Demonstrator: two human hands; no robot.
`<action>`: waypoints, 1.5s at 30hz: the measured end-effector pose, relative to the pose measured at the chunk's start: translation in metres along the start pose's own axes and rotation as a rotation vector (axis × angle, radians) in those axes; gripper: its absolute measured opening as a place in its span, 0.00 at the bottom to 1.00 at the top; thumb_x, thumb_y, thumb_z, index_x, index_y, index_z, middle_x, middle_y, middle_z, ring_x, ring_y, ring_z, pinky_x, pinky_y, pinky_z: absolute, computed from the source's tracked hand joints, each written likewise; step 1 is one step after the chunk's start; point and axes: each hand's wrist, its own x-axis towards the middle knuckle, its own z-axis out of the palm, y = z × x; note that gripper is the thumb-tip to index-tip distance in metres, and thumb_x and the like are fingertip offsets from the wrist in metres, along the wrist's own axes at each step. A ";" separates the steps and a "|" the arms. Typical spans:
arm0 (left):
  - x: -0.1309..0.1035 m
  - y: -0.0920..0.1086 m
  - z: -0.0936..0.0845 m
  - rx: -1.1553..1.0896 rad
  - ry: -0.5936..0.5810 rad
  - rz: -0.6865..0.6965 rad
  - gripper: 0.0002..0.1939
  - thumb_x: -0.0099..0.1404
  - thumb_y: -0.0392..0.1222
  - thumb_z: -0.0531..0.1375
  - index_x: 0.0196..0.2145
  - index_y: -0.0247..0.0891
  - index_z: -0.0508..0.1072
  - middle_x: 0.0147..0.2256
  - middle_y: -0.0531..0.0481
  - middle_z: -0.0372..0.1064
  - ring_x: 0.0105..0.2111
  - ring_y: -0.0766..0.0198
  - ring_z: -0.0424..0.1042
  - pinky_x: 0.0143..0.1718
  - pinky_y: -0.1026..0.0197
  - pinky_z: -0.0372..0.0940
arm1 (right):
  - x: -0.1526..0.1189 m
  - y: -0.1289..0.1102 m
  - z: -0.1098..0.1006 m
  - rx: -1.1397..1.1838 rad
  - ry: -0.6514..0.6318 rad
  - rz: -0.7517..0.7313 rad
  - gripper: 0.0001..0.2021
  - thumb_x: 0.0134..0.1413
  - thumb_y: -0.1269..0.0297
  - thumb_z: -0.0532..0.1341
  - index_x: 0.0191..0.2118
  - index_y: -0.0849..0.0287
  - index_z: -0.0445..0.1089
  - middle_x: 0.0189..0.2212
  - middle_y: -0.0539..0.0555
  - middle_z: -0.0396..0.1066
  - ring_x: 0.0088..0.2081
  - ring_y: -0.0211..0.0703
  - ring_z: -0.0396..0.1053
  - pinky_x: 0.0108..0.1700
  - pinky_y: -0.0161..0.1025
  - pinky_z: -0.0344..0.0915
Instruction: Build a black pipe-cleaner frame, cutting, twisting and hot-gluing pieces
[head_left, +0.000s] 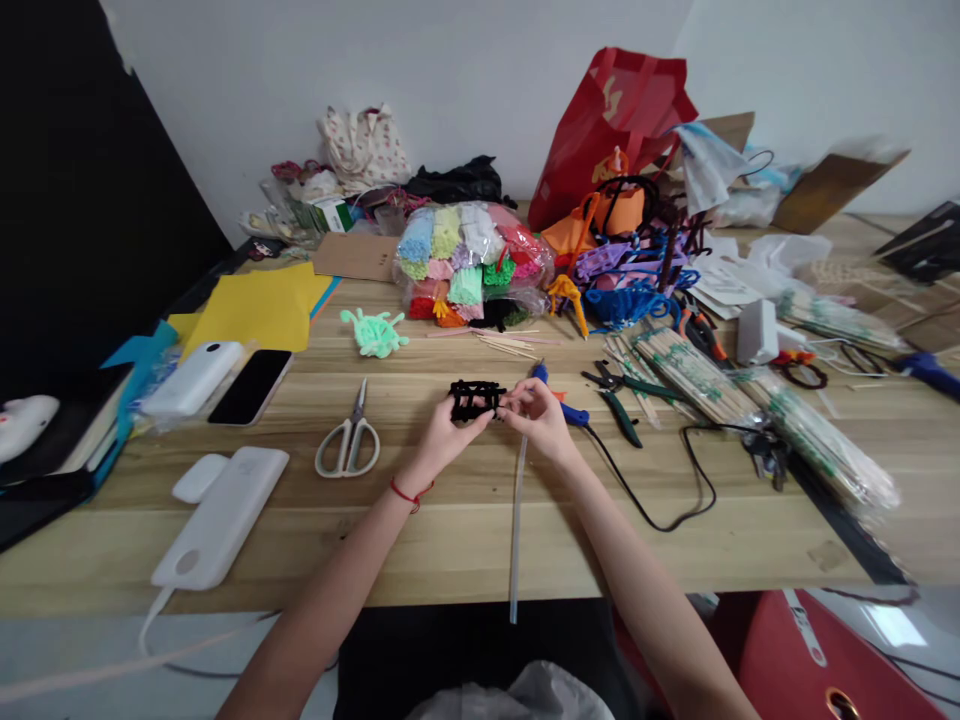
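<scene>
My left hand [448, 434] is closed on a small black pipe-cleaner lattice [471, 402], held just above the table. The lattice has crossbars with gaps between them. At its right end, my right hand [541, 415] pinches with thumb and fingertips; what lies between them is too small to make out. Beside my right hand rests a blue glue gun [576, 415], partly hidden, and a long clear glue stick [517, 540] runs from beneath the hand to the table's front edge. Grey-handled scissors [348, 442] lie left of my left hand.
A green pipe-cleaner figure [376, 333] lies behind the scissors. Bagged pipe cleaners [469, 262] and a red bag [611, 125] stand at the back. Pliers [621, 400], a black cord [664, 525] and packed wooden sticks [694, 378] are at right. A phone [252, 387] and power bank [221, 520] lie left.
</scene>
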 end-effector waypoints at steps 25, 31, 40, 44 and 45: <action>0.003 0.009 -0.007 -0.127 -0.092 -0.113 0.12 0.49 0.44 0.66 0.30 0.34 0.73 0.33 0.47 0.75 0.35 0.61 0.72 0.42 0.59 0.64 | -0.002 -0.012 0.001 -0.163 -0.049 -0.070 0.17 0.42 0.61 0.68 0.34 0.54 0.59 0.28 0.47 0.66 0.27 0.36 0.56 0.31 0.35 0.54; 0.003 0.007 -0.007 -0.151 -0.068 -0.122 0.12 0.49 0.43 0.66 0.31 0.34 0.73 0.34 0.47 0.74 0.35 0.62 0.71 0.44 0.59 0.64 | -0.002 -0.011 0.001 -0.180 -0.037 -0.085 0.17 0.43 0.63 0.68 0.36 0.54 0.59 0.30 0.48 0.69 0.27 0.36 0.58 0.32 0.35 0.56; 0.004 0.006 -0.007 -0.135 -0.040 -0.112 0.12 0.49 0.44 0.66 0.30 0.34 0.73 0.34 0.47 0.75 0.37 0.60 0.71 0.44 0.57 0.64 | -0.002 -0.007 0.002 -0.145 -0.003 -0.066 0.18 0.42 0.61 0.68 0.37 0.54 0.60 0.31 0.50 0.71 0.28 0.36 0.62 0.33 0.36 0.59; 0.003 0.007 -0.006 -0.157 -0.041 -0.127 0.13 0.49 0.44 0.66 0.31 0.35 0.74 0.36 0.47 0.75 0.38 0.59 0.72 0.45 0.57 0.64 | -0.002 -0.008 0.003 -0.154 0.007 -0.049 0.18 0.41 0.61 0.69 0.37 0.54 0.61 0.31 0.49 0.71 0.29 0.37 0.63 0.33 0.36 0.60; 0.003 0.007 -0.006 -0.182 -0.040 -0.136 0.14 0.49 0.45 0.66 0.32 0.34 0.74 0.37 0.46 0.75 0.38 0.59 0.72 0.46 0.56 0.64 | -0.002 -0.009 0.004 -0.158 0.007 -0.050 0.19 0.41 0.61 0.69 0.38 0.53 0.61 0.32 0.50 0.70 0.30 0.37 0.64 0.34 0.36 0.61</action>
